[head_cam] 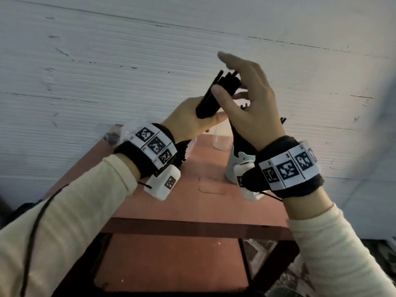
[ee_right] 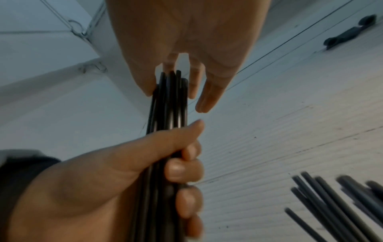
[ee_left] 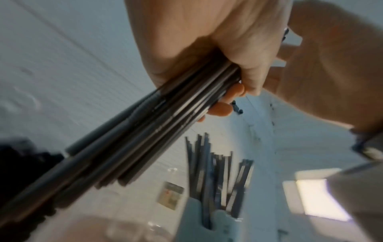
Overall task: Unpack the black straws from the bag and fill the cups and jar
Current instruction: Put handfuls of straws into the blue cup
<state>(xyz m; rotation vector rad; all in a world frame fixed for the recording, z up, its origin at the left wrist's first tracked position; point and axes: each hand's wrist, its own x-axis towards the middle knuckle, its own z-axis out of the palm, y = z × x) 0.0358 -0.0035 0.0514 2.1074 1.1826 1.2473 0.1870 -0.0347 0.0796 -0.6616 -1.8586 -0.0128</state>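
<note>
My left hand [head_cam: 203, 118] grips a thick bundle of black straws [head_cam: 209, 101] around its middle, tilted up to the right above the table. My right hand [head_cam: 229, 91] is at the bundle's top end. Its thumb lies on the near side and its fingers on the far side, pinching the straws, with the index finger raised. The right wrist view shows the bundle [ee_right: 167, 114] rising from my left fist [ee_right: 124, 180]. A white cup [head_cam: 233, 170] holding several straws [head_cam: 237, 138] stands under my right wrist. A clear glass [head_cam: 220, 140] stands behind it.
The reddish table [head_cam: 203, 202] is small, and its front edge lies below my wrists. A clear plastic bag [head_cam: 120, 133] lies at its far left corner. More straws [head_cam: 184, 151] show behind my left wrist. A white ribbed wall runs close behind.
</note>
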